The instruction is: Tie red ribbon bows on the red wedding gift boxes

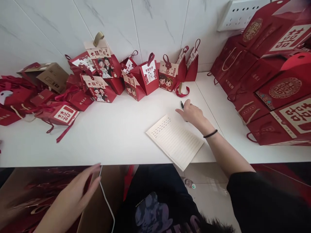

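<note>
Here a slim black pen [182, 104] lies on the smooth white surface [116, 136], just beyond a lined paper notebook [175, 139]. The right hand [191, 113] curls loosely over it; the left hand [77, 191] hangs open below the edge, holding nothing. Glossy red gift boxes [145, 77] line the wall.

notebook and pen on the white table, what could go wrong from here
The notebook lies at an angle with one corner past the table edge, so a nudge from the right hand could tip it off. The pen under that hand could roll or mark the page. The left hand hangs low by a white cable and might snag it.
</note>
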`<state>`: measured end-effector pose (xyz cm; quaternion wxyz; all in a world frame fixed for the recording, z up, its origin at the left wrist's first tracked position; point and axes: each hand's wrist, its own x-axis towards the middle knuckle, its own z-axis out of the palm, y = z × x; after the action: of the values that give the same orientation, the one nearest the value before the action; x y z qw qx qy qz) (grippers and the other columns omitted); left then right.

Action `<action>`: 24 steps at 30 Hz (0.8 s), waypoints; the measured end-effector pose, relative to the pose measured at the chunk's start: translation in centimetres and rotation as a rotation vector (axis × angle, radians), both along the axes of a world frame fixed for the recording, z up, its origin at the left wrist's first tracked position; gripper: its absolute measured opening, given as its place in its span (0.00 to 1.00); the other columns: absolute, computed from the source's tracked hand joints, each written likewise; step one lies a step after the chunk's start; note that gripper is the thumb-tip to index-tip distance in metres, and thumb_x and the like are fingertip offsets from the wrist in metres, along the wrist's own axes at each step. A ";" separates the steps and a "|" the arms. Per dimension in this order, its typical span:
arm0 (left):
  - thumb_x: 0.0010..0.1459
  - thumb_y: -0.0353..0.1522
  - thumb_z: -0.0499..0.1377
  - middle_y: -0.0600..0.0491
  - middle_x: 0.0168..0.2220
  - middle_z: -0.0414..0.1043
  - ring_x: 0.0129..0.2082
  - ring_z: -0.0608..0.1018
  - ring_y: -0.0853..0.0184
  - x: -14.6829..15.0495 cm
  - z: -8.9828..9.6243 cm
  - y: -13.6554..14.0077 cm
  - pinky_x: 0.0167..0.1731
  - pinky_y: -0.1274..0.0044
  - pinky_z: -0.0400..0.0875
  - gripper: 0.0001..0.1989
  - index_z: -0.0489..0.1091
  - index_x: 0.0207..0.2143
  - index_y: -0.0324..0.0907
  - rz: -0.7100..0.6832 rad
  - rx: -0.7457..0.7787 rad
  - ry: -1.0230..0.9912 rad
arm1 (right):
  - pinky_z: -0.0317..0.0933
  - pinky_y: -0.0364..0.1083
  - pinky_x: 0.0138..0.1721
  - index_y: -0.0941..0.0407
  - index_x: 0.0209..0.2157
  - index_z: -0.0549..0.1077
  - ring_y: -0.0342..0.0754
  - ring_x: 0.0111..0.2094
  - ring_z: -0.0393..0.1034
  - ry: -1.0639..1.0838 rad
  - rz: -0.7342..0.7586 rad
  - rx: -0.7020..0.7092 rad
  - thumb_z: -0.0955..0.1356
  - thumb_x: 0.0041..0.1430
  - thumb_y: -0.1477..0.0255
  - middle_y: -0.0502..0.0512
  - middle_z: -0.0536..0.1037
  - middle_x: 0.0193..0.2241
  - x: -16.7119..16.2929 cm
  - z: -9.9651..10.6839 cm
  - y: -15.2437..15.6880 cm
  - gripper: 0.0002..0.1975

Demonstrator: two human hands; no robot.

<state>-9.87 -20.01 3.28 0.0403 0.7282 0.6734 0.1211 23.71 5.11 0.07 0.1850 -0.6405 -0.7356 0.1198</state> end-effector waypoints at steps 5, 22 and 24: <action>0.61 0.35 0.50 0.42 0.51 0.68 0.54 0.68 0.57 12.7 -2.4 7.3 0.52 0.66 0.66 0.18 0.66 0.50 0.37 -0.584 0.091 -0.028 | 0.47 0.43 0.24 0.60 0.43 0.63 0.42 0.20 0.57 0.023 0.040 0.002 0.60 0.55 0.81 0.45 0.60 0.18 0.3 -1.7 1.1 0.13; 0.56 0.47 0.50 0.40 0.62 0.52 0.60 0.49 0.36 18.6 -8.7 12.0 0.51 0.42 0.42 0.33 0.55 0.60 0.40 -0.726 0.063 0.055 | 0.64 0.45 0.29 0.53 0.35 0.61 0.44 0.24 0.67 1.224 0.332 -0.464 0.52 0.61 0.47 0.51 0.74 0.24 -3.2 -4.1 -2.5 0.25; 0.58 0.45 0.49 0.40 0.60 0.55 0.59 0.54 0.36 18.7 -9.5 11.9 0.51 0.42 0.45 0.29 0.57 0.59 0.40 -0.707 0.182 0.047 | 0.64 0.44 0.30 0.54 0.35 0.66 0.44 0.28 0.68 1.103 0.338 -0.413 0.56 0.61 0.49 0.53 0.75 0.29 -3.3 -4.2 -2.5 0.23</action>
<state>8.81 -8.07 -6.18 -0.0008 0.9191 0.3674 0.1427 20.41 2.66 -4.15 0.3890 -0.3813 -0.5843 0.6016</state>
